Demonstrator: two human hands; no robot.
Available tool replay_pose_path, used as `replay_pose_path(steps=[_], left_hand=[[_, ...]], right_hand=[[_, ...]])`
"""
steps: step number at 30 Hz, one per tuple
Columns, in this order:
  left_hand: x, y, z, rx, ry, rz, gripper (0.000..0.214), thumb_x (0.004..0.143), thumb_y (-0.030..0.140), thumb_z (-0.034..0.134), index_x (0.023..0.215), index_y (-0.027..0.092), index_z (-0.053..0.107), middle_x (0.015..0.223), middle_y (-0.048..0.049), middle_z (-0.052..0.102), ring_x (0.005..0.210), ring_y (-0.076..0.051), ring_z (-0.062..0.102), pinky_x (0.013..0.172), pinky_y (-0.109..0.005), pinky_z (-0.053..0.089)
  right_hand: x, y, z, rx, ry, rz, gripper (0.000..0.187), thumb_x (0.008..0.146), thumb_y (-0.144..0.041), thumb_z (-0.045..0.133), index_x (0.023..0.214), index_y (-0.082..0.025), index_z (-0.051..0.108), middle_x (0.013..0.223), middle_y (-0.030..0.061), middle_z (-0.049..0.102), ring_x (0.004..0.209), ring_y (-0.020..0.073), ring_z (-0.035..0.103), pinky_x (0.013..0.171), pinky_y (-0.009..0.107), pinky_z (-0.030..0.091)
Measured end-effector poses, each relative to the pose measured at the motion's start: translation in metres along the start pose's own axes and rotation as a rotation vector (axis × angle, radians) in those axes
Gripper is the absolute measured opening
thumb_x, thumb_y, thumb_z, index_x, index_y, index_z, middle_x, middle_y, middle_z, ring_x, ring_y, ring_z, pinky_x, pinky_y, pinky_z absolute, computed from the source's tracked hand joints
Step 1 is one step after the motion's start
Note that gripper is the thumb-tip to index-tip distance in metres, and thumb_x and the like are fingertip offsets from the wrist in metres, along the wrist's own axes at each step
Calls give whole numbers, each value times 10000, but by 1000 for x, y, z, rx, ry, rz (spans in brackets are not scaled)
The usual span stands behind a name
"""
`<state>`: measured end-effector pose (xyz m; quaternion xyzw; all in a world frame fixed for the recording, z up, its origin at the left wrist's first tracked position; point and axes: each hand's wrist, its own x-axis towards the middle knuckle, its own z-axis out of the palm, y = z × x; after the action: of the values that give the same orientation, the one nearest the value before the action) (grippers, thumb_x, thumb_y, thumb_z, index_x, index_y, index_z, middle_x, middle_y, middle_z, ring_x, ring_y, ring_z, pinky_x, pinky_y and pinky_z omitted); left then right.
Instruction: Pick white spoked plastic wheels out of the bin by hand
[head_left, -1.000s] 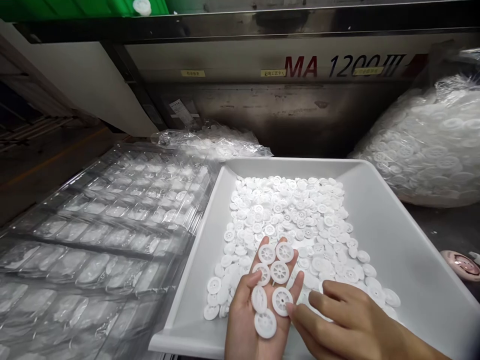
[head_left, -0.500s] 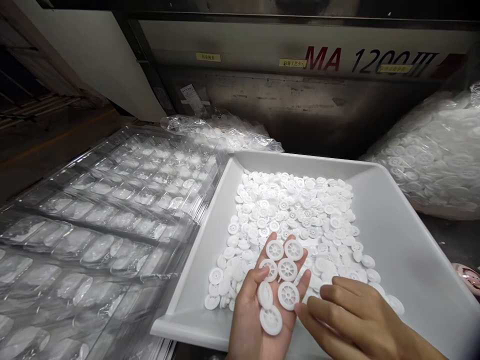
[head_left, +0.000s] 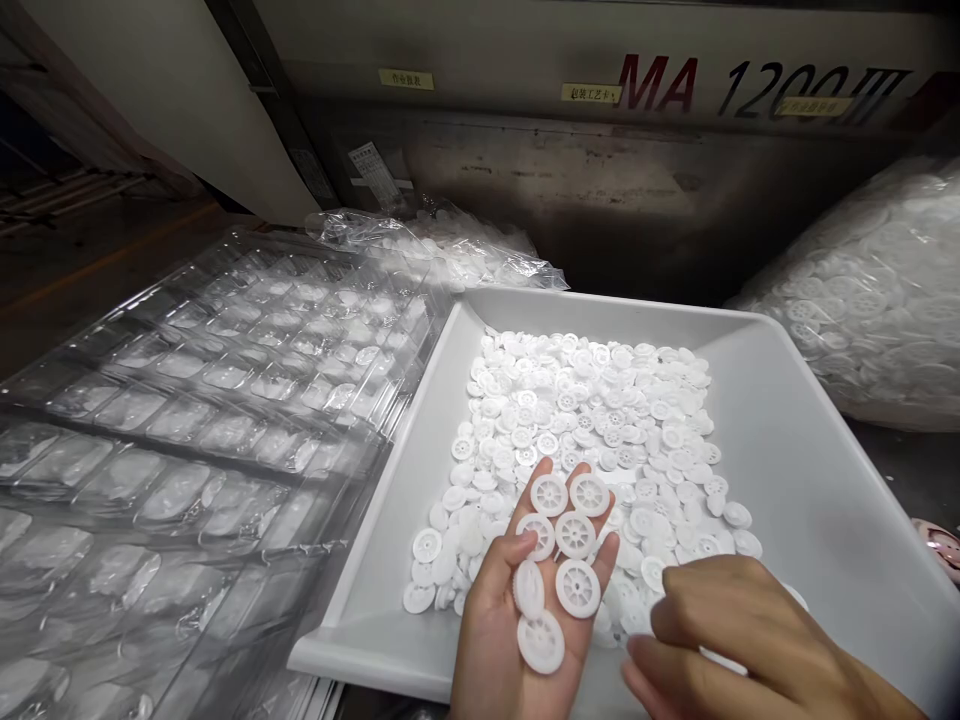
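A dark work surface (head_left: 892, 458) shows bare only at the right of the frame. A white tray (head_left: 799, 440) sits tilted on it at centre. Stacked clear blister trays (head_left: 195, 420) cover the left, touching the white tray's side. A small clear bag (head_left: 450, 250) lies behind at upper centre, a large bulging bag (head_left: 870, 300) at upper right, and a pink object (head_left: 937, 545) at the right edge.

Clear blister trays (head_left: 187, 400), bagged white parts (head_left: 877, 290), perhaps wheels

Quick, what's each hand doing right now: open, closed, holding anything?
Left hand: open, palm up, seven white wheels lying on it.
Right hand: knuckles up over the tray; grip cannot be told.
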<state>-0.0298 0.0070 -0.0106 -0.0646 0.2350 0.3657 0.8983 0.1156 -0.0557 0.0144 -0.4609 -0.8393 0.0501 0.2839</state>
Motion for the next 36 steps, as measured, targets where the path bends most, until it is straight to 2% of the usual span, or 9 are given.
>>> replay_pose_path(steps=[3,7,9,17,21,25,28,32,36], left_hand=[[-1,-1,3,10,46,17,463,829,163,401,1283,227,461,1221,-87,604,1174,-259,490,1052,-410,307],[-2,-1,5,27,90,12,576,835,170,395,1389,236,253,1226,-93,601,1154,-256,511,1049,-422,318],[-1,-1,4,17,73,13,600,827,178,401,1397,240,224,1232,-94,596,1158,-259,507,1052,-425,312],[0,-1,0,-20,-19,2,442,825,206,385,1248,253,503,1225,-60,600,1176,-226,496,1066,-407,288],[-2,0,0,-27,2,5,392,829,218,390,1171,259,576,1227,-65,598,1185,-210,489,1055,-399,304],[1,1,4,-38,69,8,357,812,215,436,1117,260,616,1197,-70,620,1171,-220,503,1043,-410,327],[2,-1,8,-56,160,38,376,798,191,462,1143,251,598,1147,-74,652,1127,-239,544,1011,-440,378],[4,-3,14,-75,246,70,498,798,147,457,1285,249,451,1085,-79,683,1036,-234,606,959,-443,433],[6,-1,17,-80,265,46,554,813,167,451,1351,234,338,1104,-98,664,1057,-240,594,963,-424,423]], right_hand=[[4,3,-1,-73,-32,34,150,831,-58,495,841,-130,626,573,3,525,489,110,489,461,262,376],[3,8,-2,-6,30,140,89,834,-115,549,886,-149,614,670,17,578,568,118,564,514,249,430],[3,9,-2,30,27,172,68,826,-150,577,887,-145,608,687,23,579,582,125,577,517,251,444],[7,9,-1,173,12,258,121,780,-70,548,871,-148,563,705,22,540,613,121,537,507,242,439],[2,15,1,229,109,350,172,799,-32,511,920,-154,518,791,33,499,705,120,497,575,247,428],[1,18,4,248,195,511,232,856,-109,467,1081,-164,491,1035,91,497,963,172,495,726,271,468],[1,15,7,268,152,589,336,888,-169,431,1224,-176,420,1238,104,424,1163,183,421,880,268,459],[4,11,11,150,3,486,388,871,-153,436,1255,-191,403,1342,99,327,1231,177,358,934,279,435],[6,7,11,73,-51,386,314,806,-127,516,1115,-184,511,1309,114,335,1208,237,348,929,371,420]])
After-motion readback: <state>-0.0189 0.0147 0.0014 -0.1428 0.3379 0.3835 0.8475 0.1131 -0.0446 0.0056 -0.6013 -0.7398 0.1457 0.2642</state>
